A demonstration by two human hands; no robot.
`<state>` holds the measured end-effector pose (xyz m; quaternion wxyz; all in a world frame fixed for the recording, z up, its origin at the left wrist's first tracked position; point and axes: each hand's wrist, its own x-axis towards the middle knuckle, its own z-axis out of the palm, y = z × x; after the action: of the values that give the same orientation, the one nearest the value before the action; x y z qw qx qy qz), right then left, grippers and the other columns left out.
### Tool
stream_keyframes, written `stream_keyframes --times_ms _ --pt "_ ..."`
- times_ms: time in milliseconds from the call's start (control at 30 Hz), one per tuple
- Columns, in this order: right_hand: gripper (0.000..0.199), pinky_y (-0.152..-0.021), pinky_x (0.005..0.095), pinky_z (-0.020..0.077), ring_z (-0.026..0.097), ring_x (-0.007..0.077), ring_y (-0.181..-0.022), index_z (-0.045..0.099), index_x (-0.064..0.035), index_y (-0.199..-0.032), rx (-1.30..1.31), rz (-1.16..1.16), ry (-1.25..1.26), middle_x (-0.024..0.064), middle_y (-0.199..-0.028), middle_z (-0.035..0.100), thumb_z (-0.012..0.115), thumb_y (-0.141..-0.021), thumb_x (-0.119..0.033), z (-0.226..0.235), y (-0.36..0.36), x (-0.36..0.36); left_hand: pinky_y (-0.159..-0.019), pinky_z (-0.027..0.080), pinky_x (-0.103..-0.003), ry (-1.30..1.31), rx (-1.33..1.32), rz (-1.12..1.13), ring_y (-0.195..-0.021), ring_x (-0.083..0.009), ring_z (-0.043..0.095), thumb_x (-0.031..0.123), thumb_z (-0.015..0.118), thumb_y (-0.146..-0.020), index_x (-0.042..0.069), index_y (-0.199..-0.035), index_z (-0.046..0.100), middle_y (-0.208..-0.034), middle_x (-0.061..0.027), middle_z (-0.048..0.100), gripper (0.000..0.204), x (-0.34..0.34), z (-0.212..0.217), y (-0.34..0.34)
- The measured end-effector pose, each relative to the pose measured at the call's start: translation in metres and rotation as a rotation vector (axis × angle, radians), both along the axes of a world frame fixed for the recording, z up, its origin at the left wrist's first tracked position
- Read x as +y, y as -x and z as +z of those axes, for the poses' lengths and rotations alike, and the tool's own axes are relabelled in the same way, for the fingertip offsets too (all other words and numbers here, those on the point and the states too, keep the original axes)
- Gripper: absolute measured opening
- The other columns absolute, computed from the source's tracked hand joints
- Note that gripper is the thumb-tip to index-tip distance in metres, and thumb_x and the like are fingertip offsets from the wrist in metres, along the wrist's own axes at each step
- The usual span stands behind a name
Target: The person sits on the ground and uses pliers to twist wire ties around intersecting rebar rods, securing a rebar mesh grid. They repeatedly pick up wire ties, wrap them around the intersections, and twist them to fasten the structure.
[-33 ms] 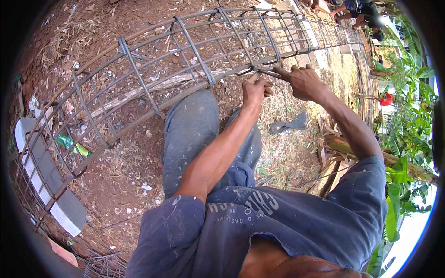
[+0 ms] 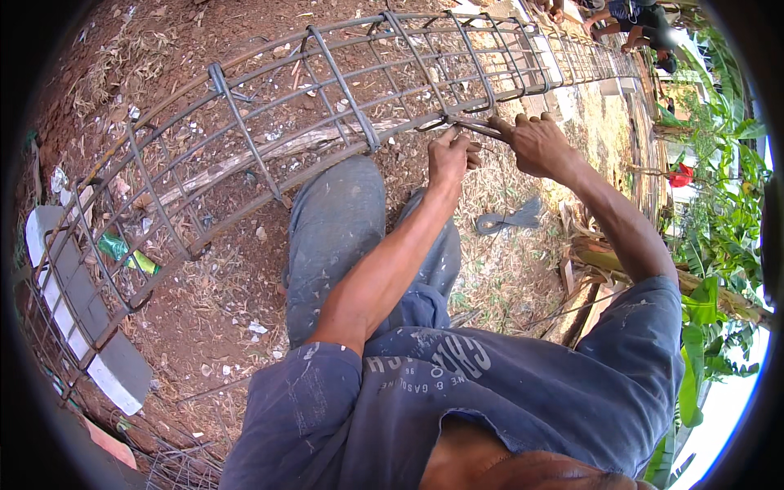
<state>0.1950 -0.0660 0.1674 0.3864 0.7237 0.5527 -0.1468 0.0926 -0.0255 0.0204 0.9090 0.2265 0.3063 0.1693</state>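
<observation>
A long rebar cage (image 2: 351, 100) of lengthwise bars and square stirrups curves across the view in front of my knees. My right hand (image 2: 541, 147) is closed round the handles of dark metal pincers (image 2: 480, 128). Their jaw end points left and meets the cage's near bar beside a stirrup. Just left of it, my left hand (image 2: 449, 162) is closed below the same bar, fingertips pinched close to the pincers' jaws. What those fingers hold, if anything, is too small to make out. A bundle of thin tie wire (image 2: 508, 219) lies on the ground below my hands.
A grey and white block (image 2: 122, 371) lies under the cage's left end, near a green wrapper (image 2: 129, 253). Wooden poles and leafy plants (image 2: 710, 220) stand at the right. Other people (image 2: 641, 24) are at the far right end of the cage.
My right hand, with the pincers in it, has shifted very slightly to the right. My left hand and the cage look the same.
</observation>
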Motion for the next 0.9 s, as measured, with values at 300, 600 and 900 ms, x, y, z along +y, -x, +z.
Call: stream_keyframes --times_ms 300,600,900 --pt "0.062 -0.048 0.0298 0.0522 0.067 0.0186 -0.067 0.058 0.0018 -0.105 0.992 -1.285 -0.058 0.0075 -0.077 0.063 0.058 -0.088 -0.058 -0.019 -0.030 -0.030 -0.074 0.048 -0.039 0.580 -0.213 -0.036 -0.077 -0.0248 0.059 0.040 0.055 -0.095 0.006 -0.107 0.056 -0.086 -0.0103 0.060 0.036 -0.012 0.004 -0.030" --pt "0.048 -0.073 0.0473 0.0530 0.066 0.0398 -0.079 0.052 -0.0047 -0.118 0.053 -0.469 -0.408 0.0187 -0.088 0.068 0.068 -0.081 -0.033 -0.021 0.015 -0.067 -0.046 0.043 -0.038 0.728 0.240 0.347 -0.052 -0.0186 0.048 0.020 0.048 -0.097 0.003 -0.084 0.047 -0.066 -0.0057 0.048 0.021 -0.011 0.050 -0.070" --pt "0.026 -0.066 0.0489 0.0509 0.063 0.0425 -0.081 0.050 -0.0036 -0.111 0.491 -0.596 -0.898 0.0201 -0.094 0.065 0.056 -0.088 -0.013 -0.160 0.003 -0.128 -0.064 0.043 -0.032 -0.082 0.105 0.074 -0.067 -0.0164 0.055 0.021 0.075 -0.079 0.006 -0.090 0.058 -0.074 -0.0029 0.059 0.026 -0.038 -0.028 -0.040"
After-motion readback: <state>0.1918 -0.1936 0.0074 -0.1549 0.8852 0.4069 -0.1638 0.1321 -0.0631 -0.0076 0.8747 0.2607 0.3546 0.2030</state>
